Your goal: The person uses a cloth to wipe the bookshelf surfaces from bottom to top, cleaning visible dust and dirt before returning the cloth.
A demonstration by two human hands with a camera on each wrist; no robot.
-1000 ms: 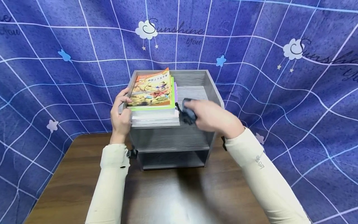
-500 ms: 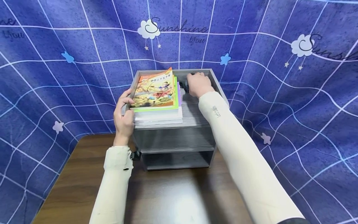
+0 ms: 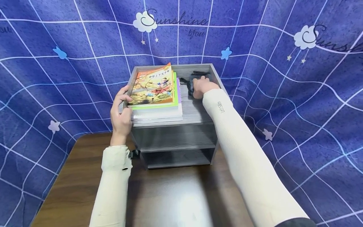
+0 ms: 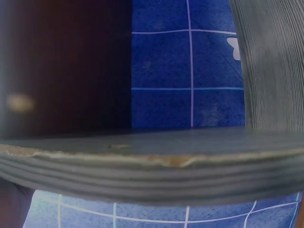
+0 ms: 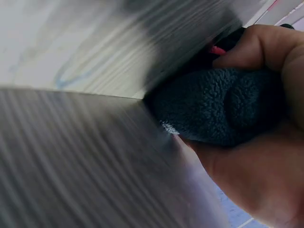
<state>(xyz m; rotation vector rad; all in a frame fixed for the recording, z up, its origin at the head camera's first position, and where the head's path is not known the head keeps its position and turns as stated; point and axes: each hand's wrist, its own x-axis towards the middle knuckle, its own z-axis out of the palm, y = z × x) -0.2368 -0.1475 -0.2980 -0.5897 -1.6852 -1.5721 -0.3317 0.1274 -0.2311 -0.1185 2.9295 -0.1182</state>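
My left hand (image 3: 122, 118) grips the left side panel of a grey wood-grain shelf unit (image 3: 175, 124), its thumb toward the front. The left wrist view shows the edge of a grey board (image 4: 156, 178) with a chipped strip. Inside the top tray, my right hand (image 3: 204, 85) holds a dark fuzzy cloth (image 5: 204, 107) bunched between thumb and fingers. The cloth sits in the corner where the tray's boards meet. A stack of books lies in the left half of the tray, topped by an orange picture-cover book (image 3: 154, 88).
The unit stands on a brown wooden table (image 3: 158, 192), with shelf spaces below the tray. Close behind it hangs a blue curtain (image 3: 99, 41) with white grid lines and clouds. A purple-edged book (image 3: 178, 91) shows under the stack, beside the right hand.
My right hand has carried the cloth from the tray's front to its back, then slightly right toward the back corner. My left hand keeps its grip on the side panel.
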